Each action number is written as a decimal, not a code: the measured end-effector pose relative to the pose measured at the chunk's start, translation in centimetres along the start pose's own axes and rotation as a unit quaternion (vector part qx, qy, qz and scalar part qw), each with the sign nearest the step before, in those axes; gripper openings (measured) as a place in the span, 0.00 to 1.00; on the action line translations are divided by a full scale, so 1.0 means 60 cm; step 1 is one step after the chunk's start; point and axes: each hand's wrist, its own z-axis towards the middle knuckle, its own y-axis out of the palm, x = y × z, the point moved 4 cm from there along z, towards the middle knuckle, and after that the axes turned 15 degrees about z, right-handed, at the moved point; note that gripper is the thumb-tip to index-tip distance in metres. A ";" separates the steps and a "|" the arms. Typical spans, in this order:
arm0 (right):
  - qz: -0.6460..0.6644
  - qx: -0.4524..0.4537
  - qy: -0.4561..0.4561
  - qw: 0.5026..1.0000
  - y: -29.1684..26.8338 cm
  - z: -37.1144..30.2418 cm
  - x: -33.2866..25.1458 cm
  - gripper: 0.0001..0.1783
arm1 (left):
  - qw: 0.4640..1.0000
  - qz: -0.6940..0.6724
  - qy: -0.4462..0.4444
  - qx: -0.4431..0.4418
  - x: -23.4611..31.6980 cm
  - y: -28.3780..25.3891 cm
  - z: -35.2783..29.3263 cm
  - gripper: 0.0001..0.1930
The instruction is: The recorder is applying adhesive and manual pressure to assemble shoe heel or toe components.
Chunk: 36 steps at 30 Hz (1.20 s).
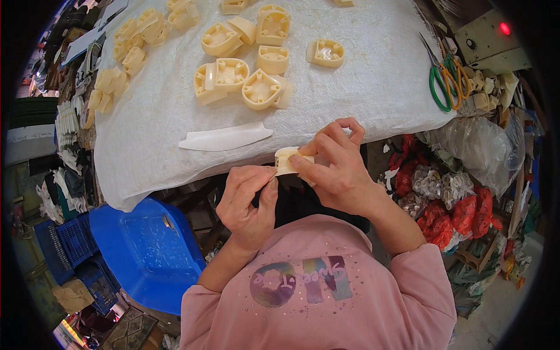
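Note:
At the table's near edge, my right hand (338, 160) grips a small cream plastic piece (286, 160) between thumb and fingers. It resembles the hollow moulded pieces on the table, and much of it is covered by my fingers. My left hand (248, 195) is closed in a pinch at the piece's lower left side. Whether it pinches the piece's edge or a thin strip along it, I cannot tell. Just beyond my hands a curved white strip (226, 136) lies flat on the white woven cloth (361, 93).
Several cream moulded pieces (261, 89) sit farther back, some stacked. Green-handled scissors (438, 87) and orange-handled scissors (458, 79) lie at the table's right edge. A blue plastic basin (154, 256) is at lower left, with blue crates (76, 242) beside it. Red plastic bags (443, 221) crowd the right.

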 end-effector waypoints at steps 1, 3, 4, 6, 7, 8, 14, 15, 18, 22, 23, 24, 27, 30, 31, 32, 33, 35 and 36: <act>0.000 0.001 0.001 1.000 0.001 -0.001 0.000 0.19 | 1.000 0.020 0.000 0.008 0.002 -0.001 0.001 0.04; -0.016 -0.009 0.001 1.000 0.004 -0.002 0.001 0.20 | 1.000 0.011 -0.014 0.002 0.001 0.000 0.002 0.03; -0.016 -0.008 0.002 1.000 0.004 -0.003 0.000 0.20 | 1.000 0.002 -0.028 -0.003 0.000 0.001 0.002 0.02; -0.016 -0.009 0.001 1.000 0.006 -0.003 -0.004 0.20 | 0.996 -0.036 -0.086 -0.007 -0.002 0.003 0.002 0.01; -0.016 -0.009 0.001 1.000 0.005 -0.003 -0.003 0.20 | 0.987 -0.074 -0.143 -0.010 -0.008 0.005 0.001 0.01; -0.020 -0.019 -0.003 1.000 0.006 -0.002 -0.003 0.20 | 0.987 -0.073 -0.143 -0.011 -0.007 0.006 0.000 0.01; -0.022 -0.033 0.009 0.999 0.010 -0.011 0.004 0.19 | 0.998 0.039 -0.046 -0.035 0.008 0.006 0.011 0.03; -0.022 -0.026 0.014 0.999 0.010 -0.011 0.007 0.19 | 0.996 0.072 -0.013 -0.046 0.013 0.007 0.015 0.04; 0.007 -0.038 0.029 0.999 0.009 -0.016 0.018 0.20 | 0.994 0.073 0.003 -0.080 0.008 0.004 0.014 0.05; 0.072 -0.005 0.050 0.996 0.003 -0.022 0.027 0.19 | 0.979 -0.104 -0.138 -0.107 -0.021 0.008 0.002 0.07; 0.097 -0.012 0.055 0.994 0.004 -0.022 0.026 0.20 | 0.971 -0.146 -0.157 -0.101 -0.032 0.017 -0.002 0.08; 0.122 -0.020 0.059 0.991 0.005 -0.022 0.026 0.21 | 0.972 -0.145 -0.157 -0.101 -0.039 0.023 -0.003 0.08; 0.150 -0.017 0.052 0.987 0.006 -0.025 0.027 0.21 | 0.966 -0.211 -0.120 -0.088 -0.038 0.030 0.000 0.07; 0.165 -0.020 0.047 0.985 0.008 -0.026 0.027 0.20 | 0.979 -0.163 -0.089 -0.087 -0.024 0.025 0.008 0.06; 0.165 -0.020 0.047 0.985 0.008 -0.026 0.027 0.20 | 0.987 -0.117 -0.067 -0.086 -0.020 0.023 0.011 0.05; 0.173 -0.022 0.050 0.983 0.008 -0.027 0.027 0.20 | 0.993 -0.072 -0.045 -0.086 -0.016 0.021 0.012 0.05; 0.180 -0.025 0.052 0.982 0.007 -0.027 0.026 0.20 | 0.993 -0.072 -0.045 -0.085 -0.017 0.022 0.013 0.05; 0.175 -0.025 0.055 0.983 0.005 -0.027 0.026 0.20 | 0.996 -0.008 0.049 -0.072 -0.009 0.024 0.018 0.07; 0.170 -0.025 0.057 0.983 0.004 -0.027 0.026 0.20 | 0.996 -0.007 0.048 -0.071 -0.008 0.024 0.021 0.07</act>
